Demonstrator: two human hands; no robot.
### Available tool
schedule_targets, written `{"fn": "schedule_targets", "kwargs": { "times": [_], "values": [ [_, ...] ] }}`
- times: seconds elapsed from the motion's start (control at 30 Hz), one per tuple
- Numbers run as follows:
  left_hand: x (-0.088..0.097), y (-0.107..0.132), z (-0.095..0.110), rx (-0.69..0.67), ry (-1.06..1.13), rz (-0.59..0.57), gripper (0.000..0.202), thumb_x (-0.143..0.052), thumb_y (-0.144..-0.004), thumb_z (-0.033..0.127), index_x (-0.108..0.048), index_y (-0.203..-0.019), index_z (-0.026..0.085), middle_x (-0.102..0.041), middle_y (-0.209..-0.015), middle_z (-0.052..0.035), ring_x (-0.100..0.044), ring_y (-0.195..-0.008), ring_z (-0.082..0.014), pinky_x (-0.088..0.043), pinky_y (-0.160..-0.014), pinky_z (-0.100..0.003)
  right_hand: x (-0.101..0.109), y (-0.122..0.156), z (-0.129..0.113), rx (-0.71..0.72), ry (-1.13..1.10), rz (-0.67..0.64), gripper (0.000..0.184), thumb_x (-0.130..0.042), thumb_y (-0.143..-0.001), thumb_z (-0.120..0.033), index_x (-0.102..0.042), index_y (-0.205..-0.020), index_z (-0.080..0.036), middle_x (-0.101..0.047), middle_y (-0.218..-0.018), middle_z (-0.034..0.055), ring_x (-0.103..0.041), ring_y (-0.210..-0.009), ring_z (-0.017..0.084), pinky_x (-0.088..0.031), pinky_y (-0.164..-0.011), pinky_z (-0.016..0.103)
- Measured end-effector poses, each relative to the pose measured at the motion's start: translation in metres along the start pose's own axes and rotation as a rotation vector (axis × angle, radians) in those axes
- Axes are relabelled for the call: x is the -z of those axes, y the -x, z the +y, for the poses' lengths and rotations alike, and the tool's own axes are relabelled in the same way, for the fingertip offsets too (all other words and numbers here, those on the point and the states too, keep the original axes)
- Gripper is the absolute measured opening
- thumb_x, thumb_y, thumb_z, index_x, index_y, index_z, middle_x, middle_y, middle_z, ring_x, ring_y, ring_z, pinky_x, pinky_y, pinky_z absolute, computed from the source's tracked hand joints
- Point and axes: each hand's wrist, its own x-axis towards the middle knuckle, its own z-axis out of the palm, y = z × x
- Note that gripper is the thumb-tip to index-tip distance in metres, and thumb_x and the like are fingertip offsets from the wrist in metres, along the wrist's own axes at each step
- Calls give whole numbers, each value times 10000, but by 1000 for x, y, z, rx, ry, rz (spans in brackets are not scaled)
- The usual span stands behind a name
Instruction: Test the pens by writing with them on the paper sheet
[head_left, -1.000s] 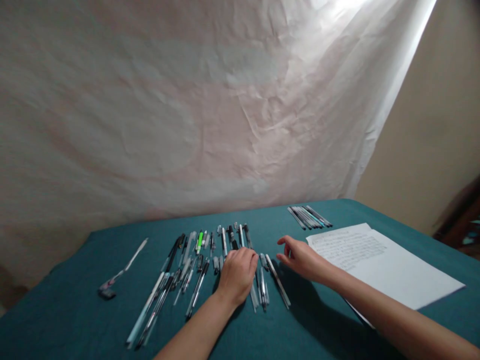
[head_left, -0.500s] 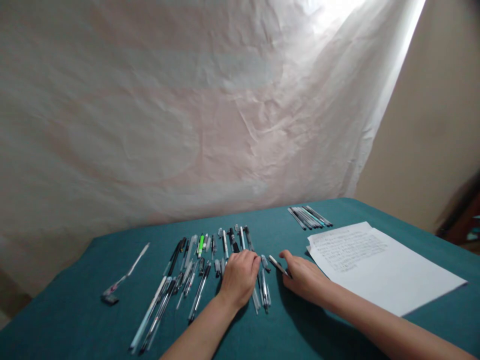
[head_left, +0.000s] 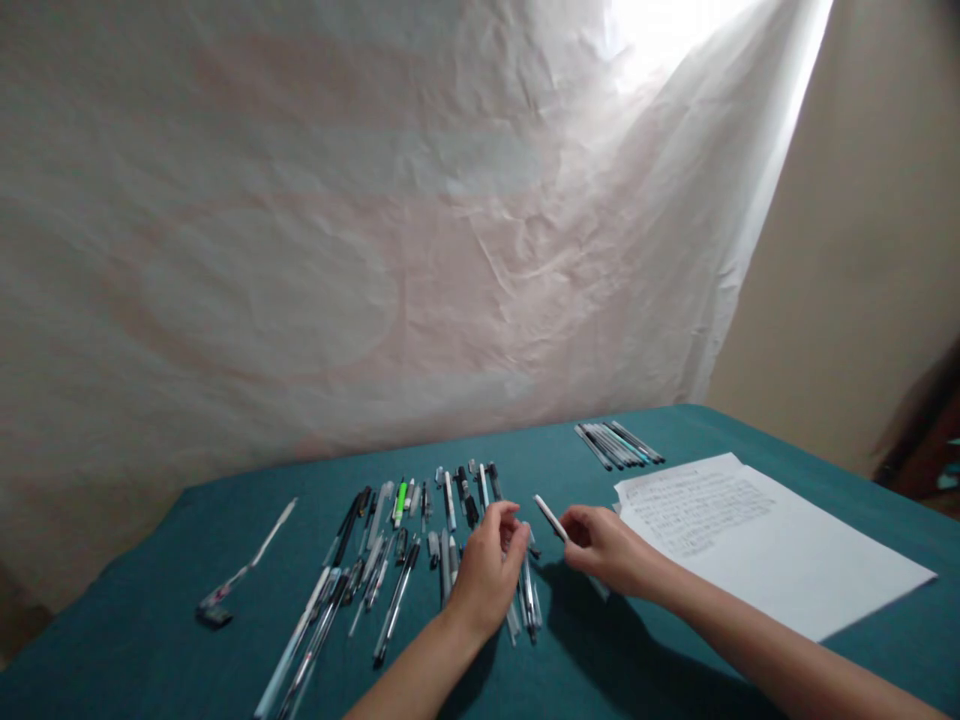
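Note:
My right hand (head_left: 604, 548) is closed around a slim white pen (head_left: 550, 517), whose end sticks out to the upper left, just above the cloth. My left hand (head_left: 489, 568) is over the right part of the spread of pens, its fingers curled toward the thumb. Anything inside that curl is too small to make out. Clear-barrelled pens (head_left: 529, 597) lie partly behind the left hand, and a black pen (head_left: 466, 498) lies just beyond it. Farther left are a bright green pen (head_left: 400, 503) and a clear pen with a dark tip (head_left: 397, 605).
A row of thin pens or refills (head_left: 619, 446) lies at the back right. White sheets with handwriting (head_left: 780, 540) cover the right side. At the left is a thin white stick with a dark end (head_left: 251, 565). A pale sheet (head_left: 337, 250) hangs behind the green-covered table (head_left: 135, 620).
My left hand has lifted and turned, so its thumb and curled fingers show. The right hand has closed its fingers more around the white pen and raised it slightly.

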Motion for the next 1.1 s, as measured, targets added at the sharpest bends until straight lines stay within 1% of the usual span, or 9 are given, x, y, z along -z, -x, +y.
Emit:
{"fn": "schedule_targets", "kwargs": {
  "times": [0.13, 0.23, 0.37, 0.5, 0.57, 0.67, 0.8, 0.93, 1.1],
  "values": [
    [-10, 1, -3, 142, 315, -99, 354, -489, -780, 373, -435, -1069, 178, -560, -882, -56, -583, -730, -145, -437, -659, -266, 0, -3, -15, -94, -479, -29, 71, -459, -694, -174, -525, -717, -163, -488, -501, -58, -427, -401, 69, -324, -377, 169],
    [-17, 5, 0, 171, 478, -228, 373, -500, -784, 338, -399, -1096, 160, -569, -908, -77, -583, -803, -159, -439, -696, -279, -1, -3, -21, -136, -654, -45, 45, -492, -693, -205, -497, -700, -161, -488, -478, -67, -441, -385, 69, -360, -367, 171],
    [-22, 10, 4, 150, 546, -322, 358, -515, -785, 261, -380, -1099, 156, -594, -897, -82, -585, -827, -161, -423, -764, -304, -3, -2, -23, -114, -700, -40, 60, -508, -700, -210, -481, -686, -158, -514, -490, -59, -479, -404, 74, -385, -389, 178],
    [-24, 10, -1, 149, 495, -303, 311, -504, -784, 213, -412, -1075, 159, -602, -867, -76, -597, -781, -165, -437, -734, -308, -2, -1, -23, -103, -698, -36, 106, -532, -717, -250, -487, -705, -155, -514, -520, -53, -477, -415, 71, -354, -369, 164],
    [-24, 11, -4, 136, 442, -300, 293, -502, -777, 192, -448, -1063, 162, -604, -865, -70, -599, -777, -167, -439, -740, -311, 5, -3, -23, -91, -704, 46, 135, -550, -722, -276, -489, -707, -156, -481, -514, -62, -440, -403, 57, -328, -359, 156],
    [-23, 13, -5, 94, 337, -317, 252, -499, -773, 193, -528, -1022, 163, -611, -855, -62, -594, -784, -171, -437, -745, -306, 25, -6, -23, -62, -754, 254, 168, -560, -737, -310, -486, -726, -160, -425, -499, -78, -373, -381, 39, -291, -354, 152],
    [-22, 14, -1, 60, 276, -314, 266, -483, -787, 233, -571, -1028, 165, -621, -842, -58, -593, -775, -171, -447, -728, -297, 54, -9, -21, 6, -817, 469, 170, -572, -748, -308, -481, -741, -165, -415, -526, -72, -366, -406, 39, -281, -365, 151],
    [-21, 13, -1, 72, 261, -277, 294, -495, -782, 253, -572, -1047, 152, -626, -879, -73, -601, -771, -173, -455, -722, -294, 66, -9, -19, 43, -806, 525, 153, -583, -747, -286, -483, -734, -171, -426, -557, -68, -377, -422, 40, -291, -377, 154],
    [-20, 12, -3, 65, 253, -280, 300, -494, -785, 277, -579, -1046, 156, -631, -899, -76, -601, -781, -171, -456, -741, -298, 64, -10, -20, 46, -784, 517, 154, -580, -749, -291, -483, -725, -173, -417, -552, -71, -361, -413, 38, -288, -374, 156]
  ]
}}
